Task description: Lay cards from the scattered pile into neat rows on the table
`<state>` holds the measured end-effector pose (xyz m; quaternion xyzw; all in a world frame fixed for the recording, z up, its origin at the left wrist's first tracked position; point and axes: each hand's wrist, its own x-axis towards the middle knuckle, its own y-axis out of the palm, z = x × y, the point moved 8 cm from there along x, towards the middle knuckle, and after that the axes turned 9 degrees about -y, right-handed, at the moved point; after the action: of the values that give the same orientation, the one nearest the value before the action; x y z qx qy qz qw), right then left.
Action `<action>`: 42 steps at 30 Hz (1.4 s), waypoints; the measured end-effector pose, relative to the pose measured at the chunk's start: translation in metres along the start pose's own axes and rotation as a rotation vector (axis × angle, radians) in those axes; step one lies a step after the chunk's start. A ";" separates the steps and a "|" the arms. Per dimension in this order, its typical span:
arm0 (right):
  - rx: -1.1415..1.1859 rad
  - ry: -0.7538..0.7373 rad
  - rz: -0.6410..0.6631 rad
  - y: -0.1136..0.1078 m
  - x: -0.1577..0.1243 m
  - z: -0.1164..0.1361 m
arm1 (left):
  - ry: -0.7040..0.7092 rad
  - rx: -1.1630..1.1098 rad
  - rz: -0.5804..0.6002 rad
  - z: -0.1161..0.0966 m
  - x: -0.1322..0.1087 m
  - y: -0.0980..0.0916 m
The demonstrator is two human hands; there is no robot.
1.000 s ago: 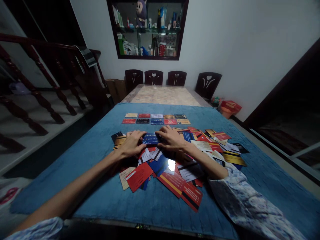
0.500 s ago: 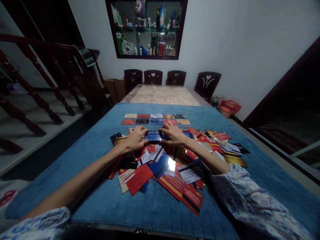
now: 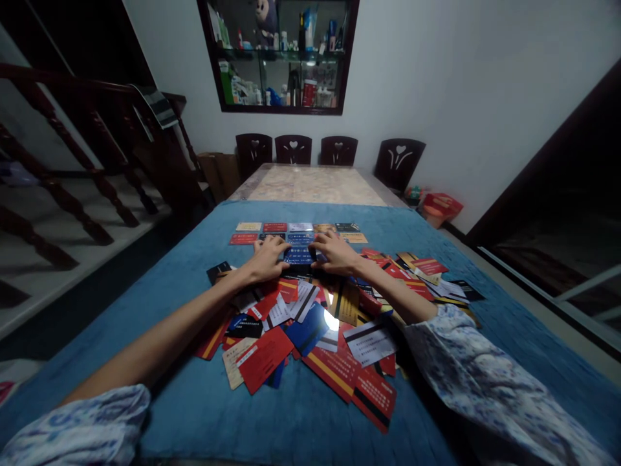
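Observation:
A blue card [image 3: 299, 256] with pale lettering lies between my two hands, just below the rows of cards. My left hand [image 3: 266, 257] grips its left edge with bent fingers. At the opposite edge, my right hand [image 3: 334, 251] holds the same card between thumb and fingers. Beyond them are two neat rows of cards, among them a red card [image 3: 243, 239] and a cream card [image 3: 248, 226]; my fingers hide part of the nearer row. Beneath my wrists spreads a loose heap of overlapping cards, with a red card [image 3: 266, 360] and a white striped card [image 3: 371, 341] on top.
A blue cloth [image 3: 194, 395] covers the near part of the table; its bare marbled top [image 3: 310, 183] shows beyond. Several dark chairs [image 3: 338, 151] stand at the far end under a wall cabinet [image 3: 281, 111]. A wooden railing [image 3: 87, 213] runs along the left.
Both hands have moved the blue card slightly away from me, up against the nearer row. The whole view has shifted a little.

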<state>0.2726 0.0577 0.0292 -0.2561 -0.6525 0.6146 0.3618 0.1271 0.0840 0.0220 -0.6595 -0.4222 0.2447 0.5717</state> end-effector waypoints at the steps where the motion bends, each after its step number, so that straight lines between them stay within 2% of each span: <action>1: 0.004 0.007 0.004 0.000 0.001 -0.002 | 0.004 -0.001 -0.003 0.001 0.003 0.000; 23: -0.033 0.120 0.104 0.006 0.033 -0.042 | -0.058 0.094 0.036 0.016 0.060 0.014; 42: -0.100 0.195 0.180 0.029 0.064 -0.073 | -0.102 0.142 0.072 0.035 0.097 0.031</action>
<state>0.2876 0.1557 0.0097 -0.3899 -0.6183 0.5835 0.3539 0.1580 0.1845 -0.0008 -0.6189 -0.4083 0.3278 0.5854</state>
